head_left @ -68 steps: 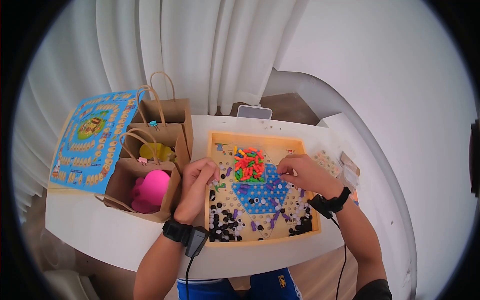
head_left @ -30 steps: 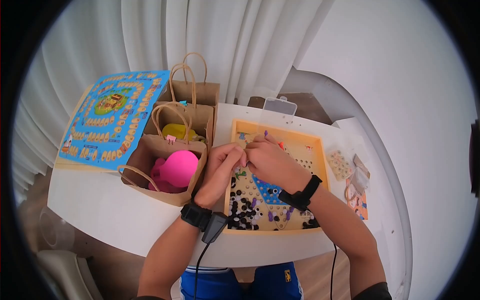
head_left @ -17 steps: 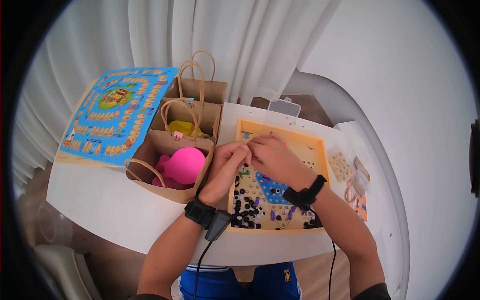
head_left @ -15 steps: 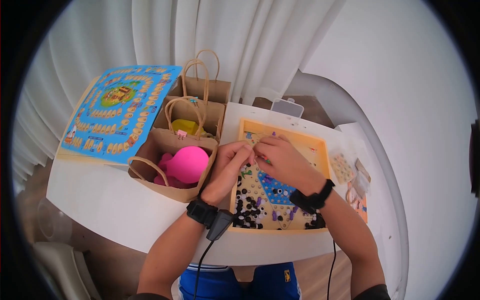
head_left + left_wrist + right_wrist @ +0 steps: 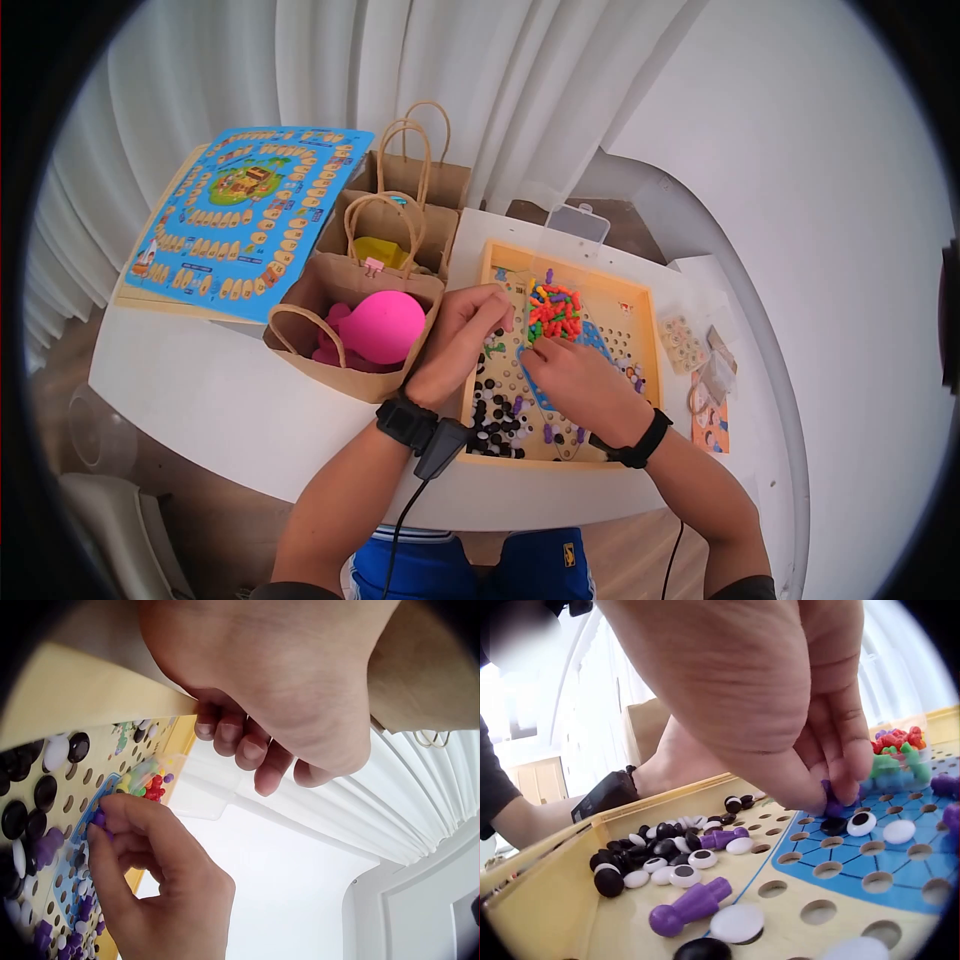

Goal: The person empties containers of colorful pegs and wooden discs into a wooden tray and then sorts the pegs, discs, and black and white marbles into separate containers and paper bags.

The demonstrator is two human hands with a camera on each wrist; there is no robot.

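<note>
My right hand (image 5: 585, 385) is low over the board's blue star area (image 5: 840, 862), thumb and fingertips pinching a purple peg (image 5: 832, 799), mostly covered by the fingers. A black piece and white ones lie beside those fingertips in the right wrist view. Just beyond stands a clear plastic box (image 5: 900, 776) full of red, green, orange and other coloured pegs (image 5: 555, 312). At the board's left rim, my left hand (image 5: 467, 330) hangs with loosely curled fingers; nothing shows between them in the left wrist view (image 5: 251, 750). Another purple peg (image 5: 690, 907) lies nearer the camera.
The wooden tray-like game board (image 5: 655, 330) has a raised rim. Black and white pieces (image 5: 495, 425) are heaped in its near left corner. Paper bags (image 5: 400, 275), one holding a pink object (image 5: 380, 328), stand left beside a blue game sheet (image 5: 250, 215). Small packets (image 5: 718, 375) lie right.
My right hand has moved from beside the left hand, over the peg box, down towards me onto the blue area, uncovering the box. The left hand has stayed at the rim.
</note>
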